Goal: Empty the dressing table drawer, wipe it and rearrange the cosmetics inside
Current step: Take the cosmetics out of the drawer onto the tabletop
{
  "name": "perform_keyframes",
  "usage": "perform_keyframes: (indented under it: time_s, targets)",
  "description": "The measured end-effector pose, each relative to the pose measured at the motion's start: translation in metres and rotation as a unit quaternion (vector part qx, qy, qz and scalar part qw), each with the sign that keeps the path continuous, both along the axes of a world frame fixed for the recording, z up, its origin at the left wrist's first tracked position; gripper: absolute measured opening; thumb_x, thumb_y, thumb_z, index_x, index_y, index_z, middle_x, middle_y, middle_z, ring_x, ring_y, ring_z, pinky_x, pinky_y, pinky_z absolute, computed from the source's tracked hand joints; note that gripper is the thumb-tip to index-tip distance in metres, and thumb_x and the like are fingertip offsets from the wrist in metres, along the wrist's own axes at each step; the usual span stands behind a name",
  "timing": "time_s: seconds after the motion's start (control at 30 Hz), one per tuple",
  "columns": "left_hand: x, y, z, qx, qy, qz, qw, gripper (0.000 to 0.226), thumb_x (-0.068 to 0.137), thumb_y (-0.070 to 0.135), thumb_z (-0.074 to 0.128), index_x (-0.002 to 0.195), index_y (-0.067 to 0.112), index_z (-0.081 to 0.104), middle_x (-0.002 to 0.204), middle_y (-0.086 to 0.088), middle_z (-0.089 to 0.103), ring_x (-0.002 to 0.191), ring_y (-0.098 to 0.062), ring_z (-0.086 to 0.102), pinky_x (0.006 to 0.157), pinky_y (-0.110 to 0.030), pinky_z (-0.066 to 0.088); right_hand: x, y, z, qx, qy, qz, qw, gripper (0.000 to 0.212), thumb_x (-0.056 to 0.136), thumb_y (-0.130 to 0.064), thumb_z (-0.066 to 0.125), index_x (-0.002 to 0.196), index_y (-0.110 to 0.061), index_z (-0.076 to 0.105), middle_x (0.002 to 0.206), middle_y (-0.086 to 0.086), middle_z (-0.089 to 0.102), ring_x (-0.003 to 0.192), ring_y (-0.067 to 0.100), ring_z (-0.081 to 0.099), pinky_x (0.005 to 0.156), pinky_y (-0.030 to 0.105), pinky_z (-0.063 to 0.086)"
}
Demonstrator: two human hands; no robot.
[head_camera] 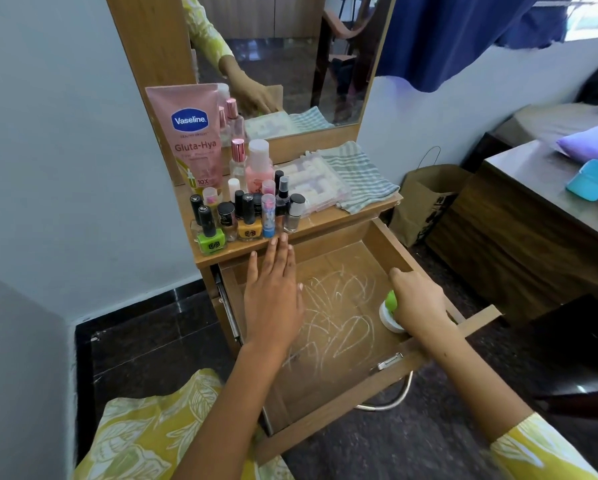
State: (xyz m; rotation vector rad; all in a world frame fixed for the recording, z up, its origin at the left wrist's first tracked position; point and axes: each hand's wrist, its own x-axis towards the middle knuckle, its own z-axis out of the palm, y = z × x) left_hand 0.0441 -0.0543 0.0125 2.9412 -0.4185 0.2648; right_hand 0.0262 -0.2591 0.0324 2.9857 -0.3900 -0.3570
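The wooden drawer [387,251] stands pulled out, its floor marked with white scribbles and holding nothing but a white and green jar [389,311] at the right side. My right hand [419,303] grips that jar from above. My left hand [273,285] hovers flat with straight fingers over the drawer's left rim, its fingertips near the shelf edge. On the dressing table top [325,220] stand several nail polish bottles [214,233], a pink Vaseline tube [190,133], a pink bottle [257,168], a clear pouch of cosmetics [318,183] and a striped cloth [360,174].
A mirror [290,57] rises behind the table top. A brown paper bag [425,202] stands on the floor to the right of the table. Further right is a wooden desk [533,220] with a blue tub [593,180]. A blue curtain [464,32] hangs above.
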Motion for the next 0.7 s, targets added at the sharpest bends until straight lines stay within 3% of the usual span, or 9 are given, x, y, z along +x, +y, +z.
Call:
perform_keyframes:
  time_s: [0.1, 0.17, 0.23, 0.33, 0.43, 0.5, 0.63, 0.7]
  targets:
    - [0.0, 0.0, 0.0, -0.001, 0.001, 0.001, 1.0, 0.06, 0.101, 0.034, 0.027, 0.149, 0.012, -0.002, 0.152, -0.003, -0.017, 0.143, -0.016, -0.016, 0.115, -0.041, -0.011, 0.003, 0.004, 0.002, 0.077, -0.065, 0.034, 0.994, 0.047, 0.07, -0.029, 0.076, 0.1, -0.014, 0.043, 0.084, 0.001, 0.053, 0.08, 0.024, 0.058, 0.046, 0.024, 0.029]
    - [-0.001, 0.0, 0.001, -0.002, 0.001, 0.001, 1.0, 0.06, 0.101, 0.034, 0.027, 0.149, 0.012, -0.002, 0.154, -0.003, -0.015, 0.143, -0.016, -0.015, 0.114, -0.041, -0.011, 0.006, 0.012, 0.007, 0.153, -0.109, 0.051, 0.981, 0.047, 0.066, -0.04, 0.077, 0.09, -0.015, 0.045, 0.079, 0.0, 0.055, 0.074, 0.023, 0.054, 0.045, 0.025, 0.022]
    - [-0.001, -0.001, 0.003, -0.006, 0.0, 0.0, 1.0, 0.06, 0.101, 0.033, 0.028, 0.149, 0.011, 0.0, 0.156, -0.004, -0.011, 0.143, -0.016, -0.015, 0.113, -0.04, -0.012, 0.013, 0.021, 0.02, 0.242, -0.157, 0.057, 0.956, 0.039, 0.064, -0.039, 0.077, 0.08, -0.013, 0.052, 0.074, 0.002, 0.056, 0.07, 0.022, 0.052, 0.049, 0.028, 0.027]
    - [-0.001, 0.0, 0.003, -0.002, 0.002, 0.001, 1.0, 0.061, 0.101, 0.032, 0.028, 0.149, 0.01, -0.001, 0.156, -0.005, -0.012, 0.143, -0.017, -0.015, 0.112, -0.04, -0.014, 0.027, 0.034, 0.045, 0.318, -0.263, 0.074, 0.908, 0.031, 0.064, -0.029, 0.08, 0.089, -0.013, 0.07, 0.08, -0.003, 0.061, 0.078, 0.017, 0.057, 0.064, 0.025, 0.035]
    - [-0.001, -0.001, 0.002, -0.005, 0.006, 0.001, 1.0, 0.061, 0.101, 0.033, 0.026, 0.148, 0.01, -0.005, 0.153, -0.005, -0.019, 0.141, -0.017, -0.019, 0.11, -0.04, -0.018, 0.047, 0.049, 0.07, 0.373, -0.354, 0.051, 0.856, 0.041, 0.062, -0.022, 0.083, 0.096, -0.012, 0.063, 0.08, -0.001, 0.062, 0.068, 0.007, 0.051, 0.06, 0.019, 0.034]
    - [-0.001, -0.002, 0.002, -0.016, 0.007, 0.003, 1.0, 0.061, 0.101, 0.032, 0.027, 0.148, 0.011, -0.005, 0.152, -0.004, -0.018, 0.142, -0.017, -0.018, 0.11, -0.04, -0.018, 0.066, 0.057, 0.081, 0.385, -0.392, 0.046, 0.834, 0.052, 0.058, -0.019, 0.083, 0.1, -0.009, 0.054, 0.077, 0.002, 0.06, 0.062, 0.006, 0.049, 0.057, 0.025, 0.037]
    - [0.0, -0.001, 0.001, -0.011, 0.004, 0.006, 1.0, 0.061, 0.101, 0.033, 0.026, 0.148, 0.012, -0.007, 0.152, -0.003, -0.02, 0.141, -0.016, -0.02, 0.111, -0.04, -0.017, 0.113, 0.066, 0.076, 0.383, -0.412, 0.066, 0.824, 0.058, 0.055, -0.022, 0.083, 0.098, -0.007, 0.048, 0.081, 0.009, 0.065, 0.073, 0.025, 0.06, 0.064, 0.043, 0.05]
    - [0.002, -0.001, 0.0, -0.001, 0.008, 0.007, 1.0, 0.061, 0.101, 0.033, 0.025, 0.147, 0.013, -0.01, 0.15, -0.003, -0.023, 0.139, -0.017, -0.022, 0.11, -0.04, -0.018, 0.128, 0.07, 0.067, 0.379, -0.41, 0.077, 0.826, 0.059, 0.056, -0.022, 0.086, 0.099, -0.006, 0.049, 0.086, 0.009, 0.065, 0.078, 0.026, 0.061, 0.067, 0.043, 0.051]
